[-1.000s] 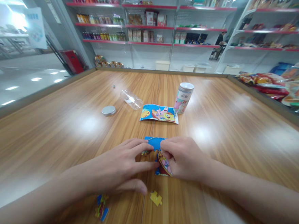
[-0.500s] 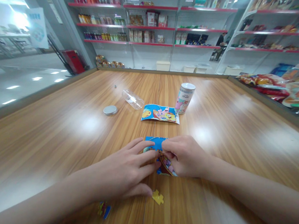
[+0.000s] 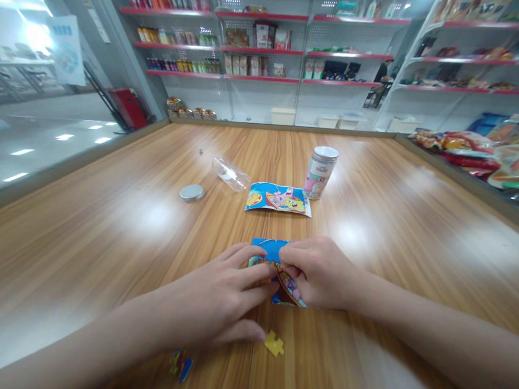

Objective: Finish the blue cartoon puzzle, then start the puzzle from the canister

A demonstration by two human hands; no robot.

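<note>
A partly joined jigsaw puzzle [image 3: 291,287], blue with a cartoon boat, lies flat on the wooden table under both hands. My left hand [image 3: 221,295] rests over its left side with the fingers spread. Curled at the puzzle's upper middle, my right hand [image 3: 322,274] has thumb and forefinger pressed together; whatever sits between them is hidden. Close to my left thumb is a loose yellow puzzle piece [image 3: 274,344]. A few more loose pieces [image 3: 180,365] lie below my left wrist. Beyond the puzzle is a picture sheet [image 3: 277,199] with the same cartoon.
A printed can [image 3: 320,174] stands upright at the sheet's right end. Left of the sheet lie a clear plastic bottle [image 3: 230,175] and a round silver lid [image 3: 191,193]. Shelves of goods [image 3: 258,51] line the back, and packaged bags [image 3: 467,150] are at the right.
Both hands stay almost in place over the puzzle, with only tiny shifts of the fingers. The view has tilted very slightly; no object has visibly moved.
</note>
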